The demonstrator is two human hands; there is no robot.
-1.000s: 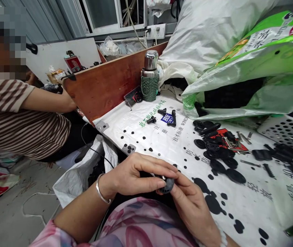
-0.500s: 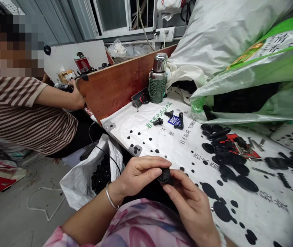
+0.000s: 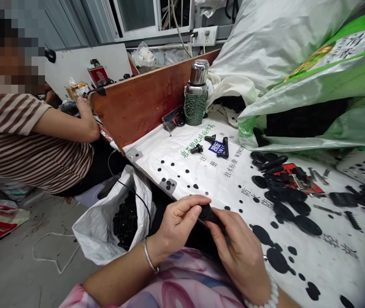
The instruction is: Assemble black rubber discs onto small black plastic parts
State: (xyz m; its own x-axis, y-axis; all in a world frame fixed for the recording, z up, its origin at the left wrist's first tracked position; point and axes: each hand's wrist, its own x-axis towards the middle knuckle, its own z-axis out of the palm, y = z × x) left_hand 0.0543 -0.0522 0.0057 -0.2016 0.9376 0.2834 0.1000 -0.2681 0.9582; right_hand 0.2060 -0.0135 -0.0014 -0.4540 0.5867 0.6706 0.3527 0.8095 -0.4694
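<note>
part [image 3: 207, 212] between left hand [image 3: 179, 224] and right hand [image 3: 240, 256]

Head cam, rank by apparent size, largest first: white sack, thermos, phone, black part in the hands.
1. White plastic sack
2. Steel thermos in a green knitted sleeve
3. Phone and black plastic part: they look alike, and the part is nearer the camera, so I can't rank them.

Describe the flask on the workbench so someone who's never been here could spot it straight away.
Find the reddish-brown wooden board along the far edge of the white printed sheet. Against it stands a steel vacuum flask, its lower half in a green woven sleeve. It's the only upright bottle there, with a flat dark phone lying just left of it.
</note>
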